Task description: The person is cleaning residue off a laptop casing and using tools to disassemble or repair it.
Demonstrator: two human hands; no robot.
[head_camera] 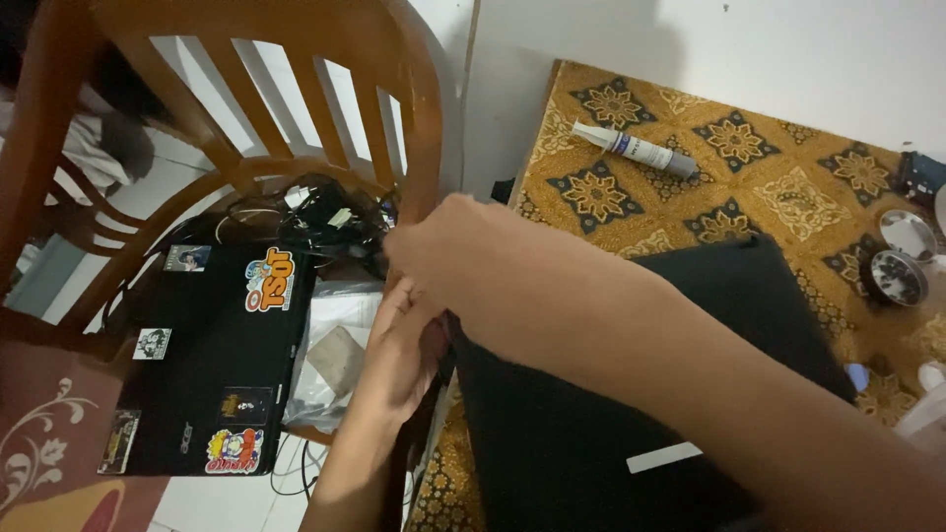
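Both my hands meet at the near-left corner of a flat black slab [641,394] (a closed laptop or its cover, I cannot tell which), which lies on a gold patterned cloth [769,187] spread over the floor. My right hand [473,261] reaches across from the right, fingers curled down over that corner; my left hand [399,360] comes up from below, palm turned toward the slab's left edge and touching it. How tight either grip is I cannot tell, since the fingertips are hidden behind the hands themselves.

A pale strip [663,457] sits on the slab's near part. Just left of my hands stands a wooden chair [424,128], and on its seat lies a black laptop covered in stickers [207,365], with a tangle of dark cables [325,222] behind it and a clear plastic bag [335,360] beside it. Farther off on the cloth lie a white tube [636,149] and, near the right edge, two small round metal dishes [899,258].
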